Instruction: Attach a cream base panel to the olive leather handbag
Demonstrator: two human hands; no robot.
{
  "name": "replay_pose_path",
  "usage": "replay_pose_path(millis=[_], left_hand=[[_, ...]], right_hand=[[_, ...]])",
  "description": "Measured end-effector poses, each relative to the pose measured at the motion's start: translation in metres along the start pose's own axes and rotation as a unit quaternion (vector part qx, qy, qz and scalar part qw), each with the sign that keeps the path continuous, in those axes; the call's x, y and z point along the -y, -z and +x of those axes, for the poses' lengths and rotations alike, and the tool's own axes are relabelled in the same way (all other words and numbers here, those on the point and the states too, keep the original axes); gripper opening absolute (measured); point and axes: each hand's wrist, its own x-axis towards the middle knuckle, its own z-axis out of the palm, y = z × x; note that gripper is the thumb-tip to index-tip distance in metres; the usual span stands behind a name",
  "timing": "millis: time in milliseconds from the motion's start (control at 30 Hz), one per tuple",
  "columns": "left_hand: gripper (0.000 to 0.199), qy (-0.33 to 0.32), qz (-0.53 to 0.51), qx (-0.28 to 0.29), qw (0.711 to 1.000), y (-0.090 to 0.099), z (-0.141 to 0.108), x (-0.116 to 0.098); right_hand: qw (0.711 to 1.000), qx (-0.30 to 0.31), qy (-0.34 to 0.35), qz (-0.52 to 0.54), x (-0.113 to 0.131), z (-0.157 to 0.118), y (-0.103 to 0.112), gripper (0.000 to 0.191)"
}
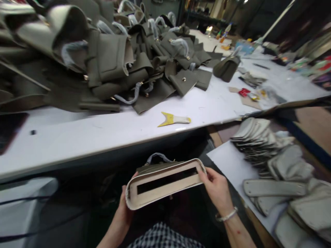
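Note:
A dark olive bag body [165, 184] is held above the lap, in front of the table's edge. Its open end faces the camera and shows a beige lining with a long dark slot. A plastic-wrapped handle [158, 155] sticks up at its far side. My left hand [124, 206] grips the left end, with its fingers partly hidden behind the bag. At the right end, my right hand [216, 187] is closed on the rim, thumb at the inside edge. A yellow and white forked tool [173, 119] lies on the table beyond the bag.
Many olive bag pieces [108, 57] are heaped along the white table [77, 132]. One bag [227, 68] stands apart near small packets [248, 93]. Stacks of grey panels [275, 188] lie on a lower surface at the right. A dark flat object [10, 129] is at the left.

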Motion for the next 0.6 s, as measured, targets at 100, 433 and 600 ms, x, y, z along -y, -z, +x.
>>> replay_pose_path(millis=[100,433,600], left_hand=[[0.079,0.016,0.014,-0.025,0.999,-0.002,0.000,-0.003],[0.090,0.069,0.041,-0.035,0.996,-0.008,-0.002,-0.010],[0.095,0.083,0.014,-0.049,0.995,-0.001,0.004,-0.004]], right_hand=[[1.000,0.011,-0.002,0.027,-0.003,0.000,-0.001,0.049],[0.998,0.050,0.019,-0.013,-0.007,0.012,0.002,0.047],[0.985,0.004,0.138,-0.103,0.000,0.010,0.004,0.046]])
